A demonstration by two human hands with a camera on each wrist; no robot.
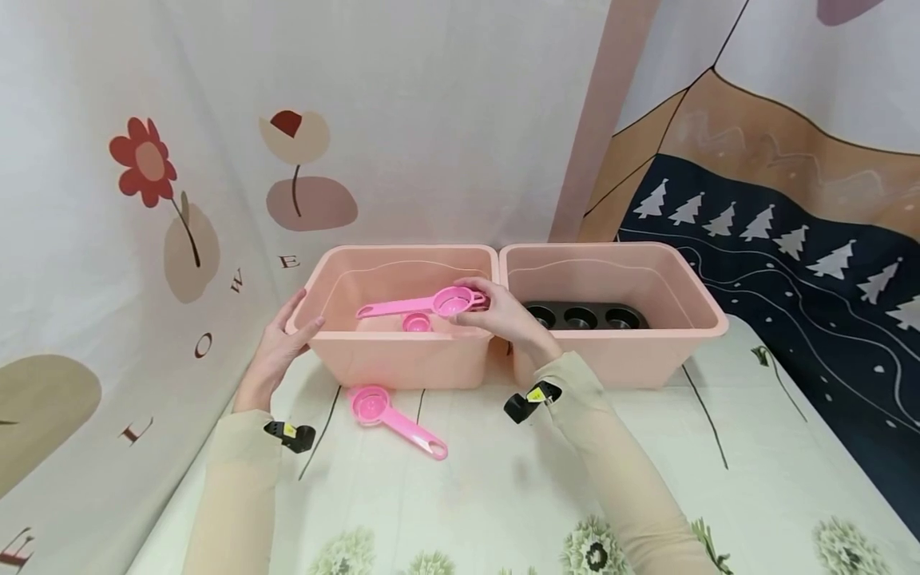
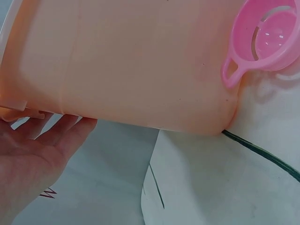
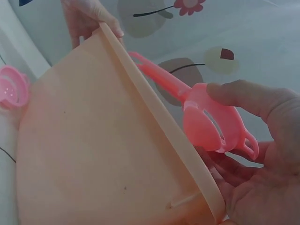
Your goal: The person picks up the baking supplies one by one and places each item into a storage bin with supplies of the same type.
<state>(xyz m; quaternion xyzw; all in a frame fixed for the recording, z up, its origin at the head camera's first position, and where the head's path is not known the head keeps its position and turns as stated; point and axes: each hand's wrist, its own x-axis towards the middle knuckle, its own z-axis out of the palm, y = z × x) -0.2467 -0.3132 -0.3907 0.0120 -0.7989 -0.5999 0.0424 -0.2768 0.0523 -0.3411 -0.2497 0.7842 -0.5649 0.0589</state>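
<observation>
A pink egg separator [image 1: 453, 301] is pinched by its cup between the thumb and fingers of my right hand [image 1: 496, 311]. Its long handle points left over the opening of the left pink bin [image 1: 398, 359]. My left hand [image 1: 276, 347] holds that bin's left rim, thumb over the edge and fingers outside below the lip. Inside the bin, beneath the held handle, shows a small round pink piece [image 1: 417, 322], mostly hidden by the front wall. On the table in front lies another pink egg separator [image 1: 406, 427], its cup toward the bin.
A second pink bin [image 1: 611, 351] stands right beside the first and contains a dark muffin tin [image 1: 580, 318]. Printed cloth [image 1: 431, 120] hangs behind both bins. A pale cloth with printed flowers covers the table [image 1: 489, 487].
</observation>
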